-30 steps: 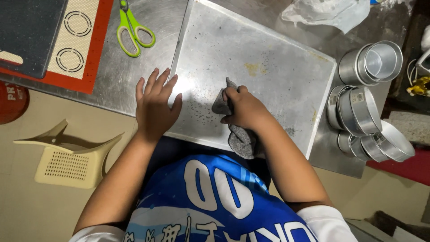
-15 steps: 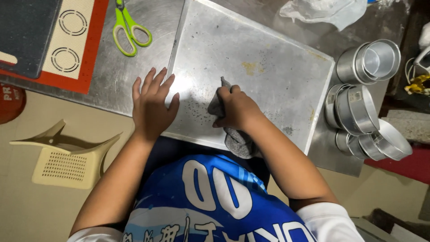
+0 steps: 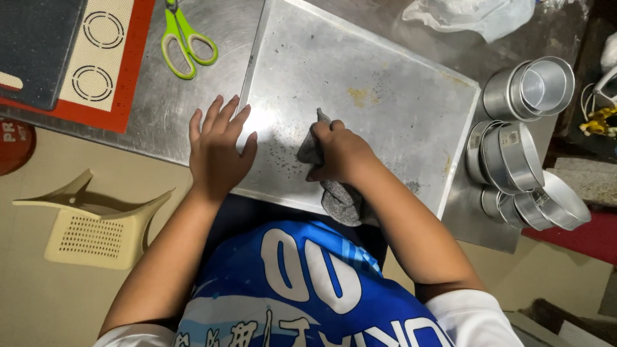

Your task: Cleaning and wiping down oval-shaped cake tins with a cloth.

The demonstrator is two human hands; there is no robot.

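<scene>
A crumpled clear plastic bag [image 3: 472, 14] lies at the far edge of the steel table [image 3: 144, 103], and a round red sign [image 3: 14, 144] with white lettering sits low at the far left. The large metal baking tray [image 3: 379, 83], dull grey with yellowish stains and dark specks, rests flat on the table right in front of the person. The right hand [image 3: 340, 154] is clenched around a grey cloth [image 3: 334, 193], pressing it onto the tray's near part. The left hand [image 3: 218, 151] lies flat, fingers spread, grasping nothing, across the tray's near-left corner. Green scissors [image 3: 183, 38] lie far left; metal tins [image 3: 524, 148] are stacked right.
</scene>
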